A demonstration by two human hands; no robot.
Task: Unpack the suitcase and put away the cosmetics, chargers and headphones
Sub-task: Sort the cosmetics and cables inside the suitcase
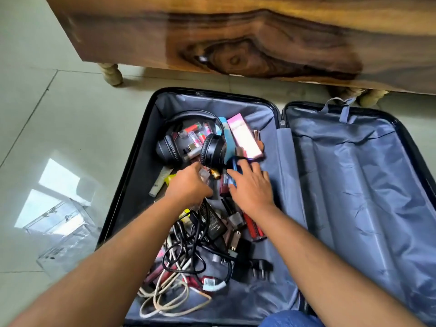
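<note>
head cam: the suitcase [401, 142] lay flat open on the tiled floor, all the stuff piled in its left half. black headphones [188, 140] sat up top among lipsticks, pink box [245, 135] just beside them, a tangle of charger cables [186, 253] nearer the person. left hand [188, 187] was curled round some small clear item, couldn't tell which. right hand [252, 185] had fingers spread, resting on the cosmetics.

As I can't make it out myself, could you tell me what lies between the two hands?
In the head view, small cosmetics lie between the left hand and the right hand: a gold-capped bottle and dark tubes.
</note>
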